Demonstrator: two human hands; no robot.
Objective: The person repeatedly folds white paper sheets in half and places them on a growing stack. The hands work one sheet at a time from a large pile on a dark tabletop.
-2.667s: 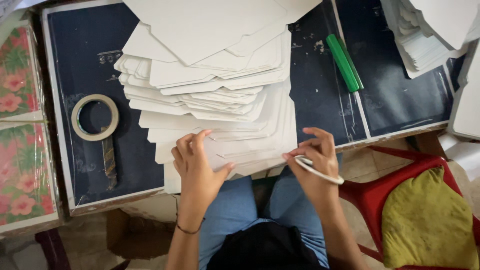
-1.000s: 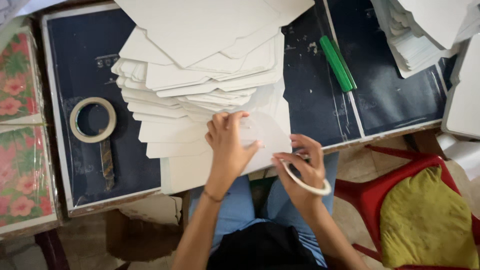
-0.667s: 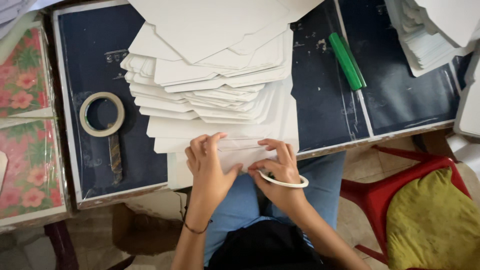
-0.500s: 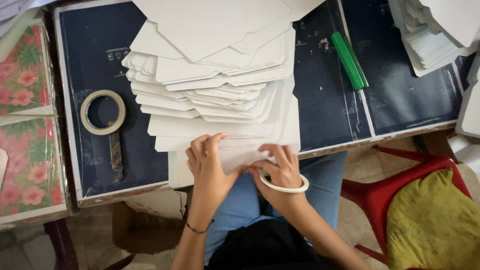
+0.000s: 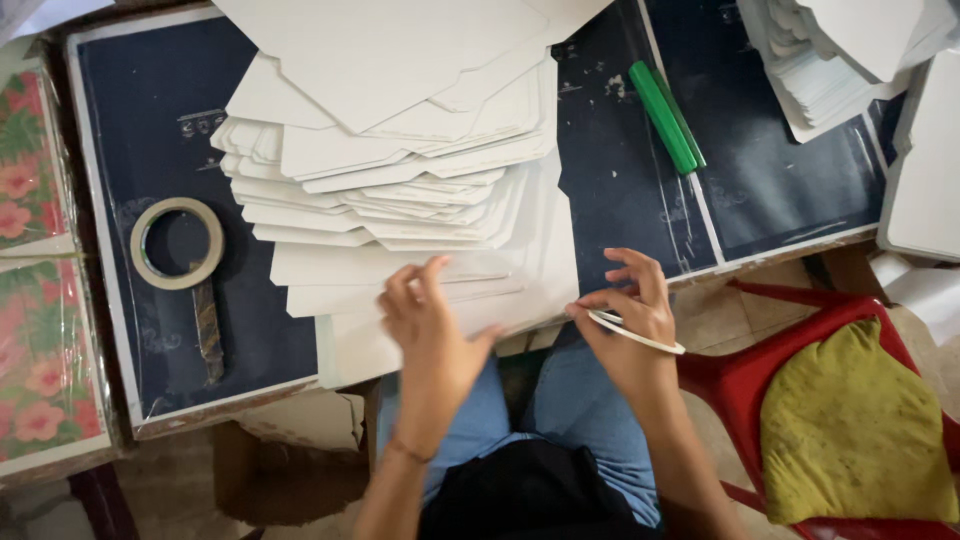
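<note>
A fanned stack of white cut card sheets [image 5: 400, 170] lies on the dark blue table top [image 5: 150, 120]. My left hand [image 5: 430, 325] rests on the near edge of the lowest sheets, fingers curled around the edge. My right hand [image 5: 625, 320] pinches the right corner of the same sheets, and a thin white ring [image 5: 640, 333] hangs around its fingers. Both hands are at the table's front edge, above my blue-trousered lap.
A roll of tape [image 5: 177, 243] and a dark-handled tool [image 5: 208, 330] lie at the left. A green stick [image 5: 665, 115] is to the right of the stack. More white sheets [image 5: 850, 50] pile up at the top right. Flowered wrapped packs [image 5: 35, 300] lie far left; a red chair with yellow cushion [image 5: 860, 420] stands at the right.
My hands were pressed together on the front sheets; they have now drawn apart, the left lifting with curled fingers, the right moving right along the sheet's edge.
</note>
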